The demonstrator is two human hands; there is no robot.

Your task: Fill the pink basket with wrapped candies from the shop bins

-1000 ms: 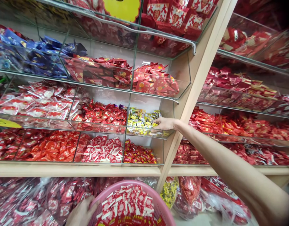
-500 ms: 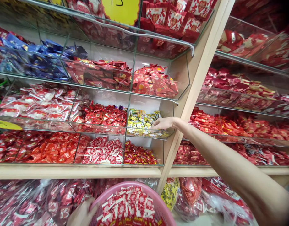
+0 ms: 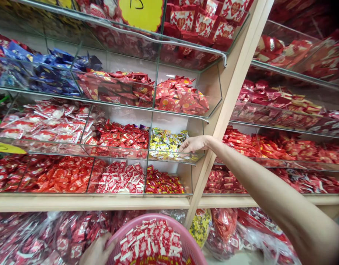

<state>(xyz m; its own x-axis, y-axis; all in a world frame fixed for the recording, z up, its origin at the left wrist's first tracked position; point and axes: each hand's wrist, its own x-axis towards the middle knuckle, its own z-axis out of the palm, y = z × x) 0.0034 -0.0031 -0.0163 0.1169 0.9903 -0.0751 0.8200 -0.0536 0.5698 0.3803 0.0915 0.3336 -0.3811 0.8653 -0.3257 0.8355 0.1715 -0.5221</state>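
My right hand reaches into a clear shelf bin of small yellow-and-white wrapped candies. Its fingers bend down among the candies at the bin's right side, and the fingertips are partly hidden behind the front panel. At the bottom of the view, my left hand grips the left rim of a pink basket. The basket holds red-and-white wrapped candies, with red-and-yellow packets nearer to me.
Around the yellow bin are bins of red candies, red-and-white candies and red-yellow candies. A wooden upright divides the shelves. Plastic bags of candy lie beneath the bottom ledge.
My right hand has shifted slightly right and down in the yellow candy bin, its fingers more bent. My left hand and the basket have hardly moved.
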